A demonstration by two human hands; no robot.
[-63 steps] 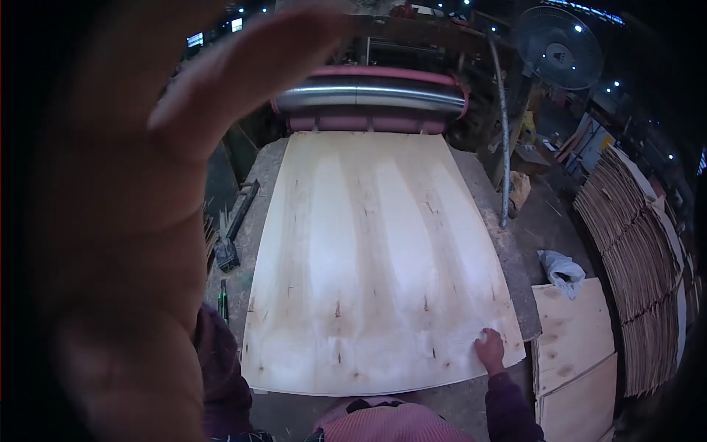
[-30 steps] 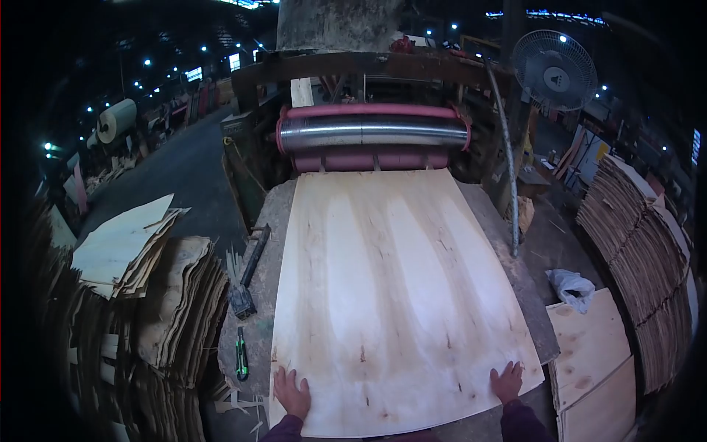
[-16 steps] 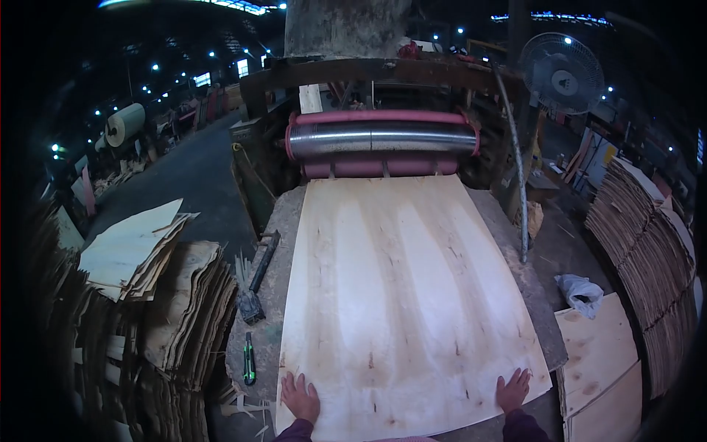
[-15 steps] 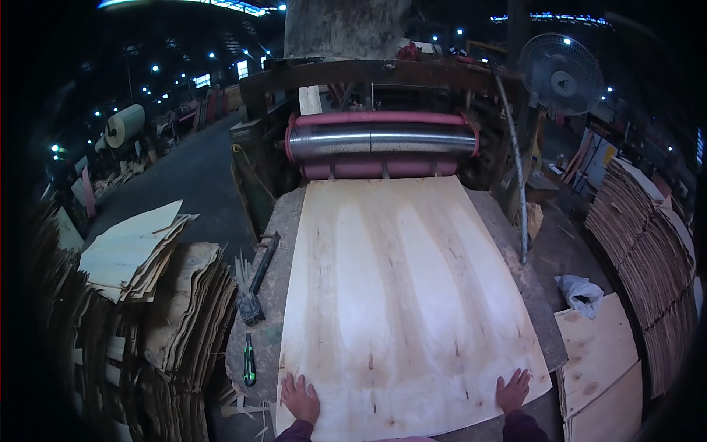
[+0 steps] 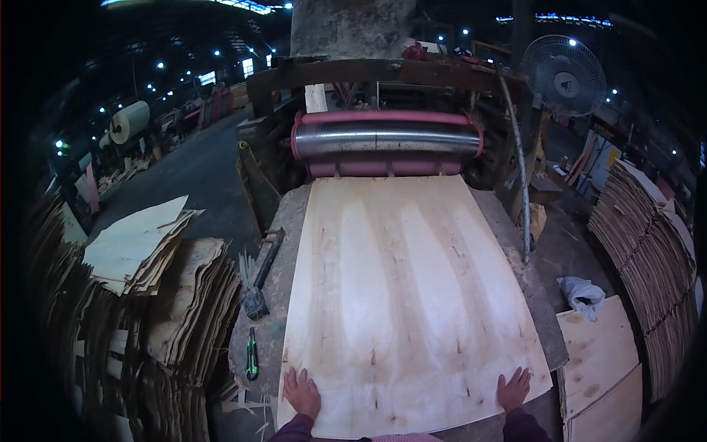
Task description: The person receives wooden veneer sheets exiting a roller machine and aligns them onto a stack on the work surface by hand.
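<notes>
A large pale wood veneer sheet (image 5: 401, 295) lies flat on the worktable (image 5: 283, 221), its far edge close to the rollers. My left hand (image 5: 302, 394) rests on the sheet's near left corner with fingers spread. Near the right corner, my right hand (image 5: 513, 390) lies on the sheet, fingers also spread. Beyond the far edge is the roller machine, with a shiny metal roller (image 5: 387, 138) between pink rollers. Whether the sheet touches the lower pink roller (image 5: 387, 166) I cannot tell.
Left of the sheet lie a green utility knife (image 5: 252, 355) and a dark-handled brush (image 5: 255, 300). Veneer stacks stand at left (image 5: 188, 302) and right (image 5: 644, 250). A metal pole (image 5: 521, 184) leans by the machine. A plastic bag (image 5: 582, 295) sits on boards at right.
Both hands stay spread on the sheet, in nearly the same places. The whole view has shifted slightly to the right; the sheet shows no clear movement.
</notes>
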